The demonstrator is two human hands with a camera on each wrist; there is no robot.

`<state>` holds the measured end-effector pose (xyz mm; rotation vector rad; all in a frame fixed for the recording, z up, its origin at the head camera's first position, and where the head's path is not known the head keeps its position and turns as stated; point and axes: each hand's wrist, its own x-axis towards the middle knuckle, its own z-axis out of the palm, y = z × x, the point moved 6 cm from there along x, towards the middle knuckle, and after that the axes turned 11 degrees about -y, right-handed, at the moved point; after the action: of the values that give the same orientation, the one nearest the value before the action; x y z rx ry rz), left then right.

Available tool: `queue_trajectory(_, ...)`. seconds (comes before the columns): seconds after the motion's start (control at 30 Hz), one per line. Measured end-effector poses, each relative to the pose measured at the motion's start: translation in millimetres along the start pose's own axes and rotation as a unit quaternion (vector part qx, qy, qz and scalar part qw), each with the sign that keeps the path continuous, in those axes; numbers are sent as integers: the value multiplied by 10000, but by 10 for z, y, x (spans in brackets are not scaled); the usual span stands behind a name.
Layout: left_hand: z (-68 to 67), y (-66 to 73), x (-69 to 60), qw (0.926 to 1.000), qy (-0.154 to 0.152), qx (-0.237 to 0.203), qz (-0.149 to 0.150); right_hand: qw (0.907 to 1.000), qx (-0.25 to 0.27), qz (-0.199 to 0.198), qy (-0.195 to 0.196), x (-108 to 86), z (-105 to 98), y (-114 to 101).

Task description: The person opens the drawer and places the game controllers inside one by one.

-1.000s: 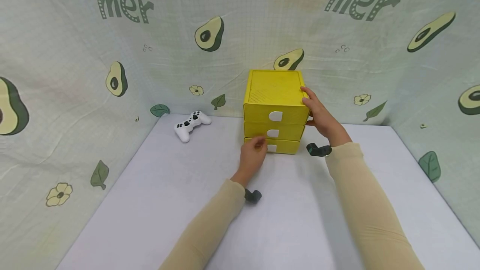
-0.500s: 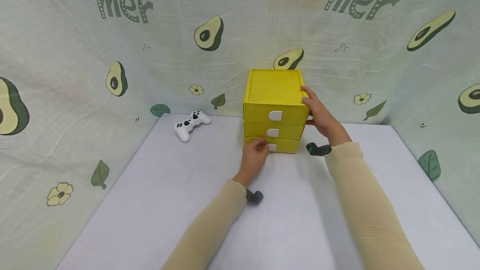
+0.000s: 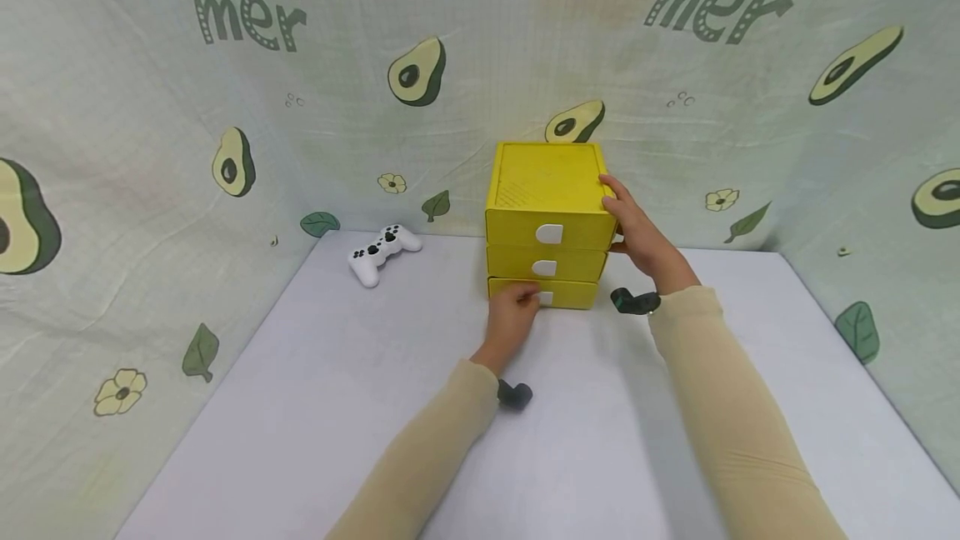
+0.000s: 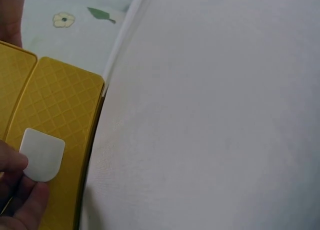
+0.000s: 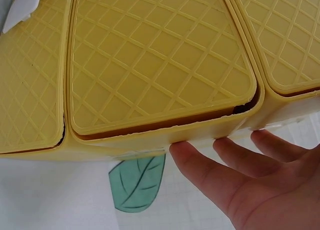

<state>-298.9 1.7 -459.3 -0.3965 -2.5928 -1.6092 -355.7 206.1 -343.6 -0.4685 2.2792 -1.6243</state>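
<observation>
A yellow three-drawer box (image 3: 551,177) stands at the back of the table, each drawer front bearing a white tab handle. My left hand (image 3: 512,319) is at the bottom drawer (image 3: 573,294). In the left wrist view its thumb and fingertips pinch the edge of that drawer's white tab handle (image 4: 44,155). My right hand (image 3: 645,236) rests on the right side of the box, near the top edge. Its extended fingertips (image 5: 182,150) press the side wall in the right wrist view. All drawers look pushed in.
A white game controller (image 3: 384,252) lies at the back left of the table (image 3: 315,407). Behind and on both sides hangs a cloth (image 3: 480,57) printed with avocados, close to the box's back.
My left hand has moved slightly right and down, from beside the bottom drawer's handle onto it. The right hand stays against the box. The box has not visibly moved.
</observation>
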Motion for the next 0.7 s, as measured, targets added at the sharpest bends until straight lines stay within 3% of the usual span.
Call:
queue_trajectory(0.17, 35, 38, 14, 9979, 60, 648, 41, 10000, -21, -5, 10, 3, 3, 6)
queue_trajectory(0.37, 46, 108, 13, 9942, 232, 1049, 99, 10000, -16, 22, 1, 4, 11, 7)
queue_trajectory(0.7, 39, 134, -14, 9936, 216, 1102, 90, 9999, -85, 113, -86, -30, 5, -38)
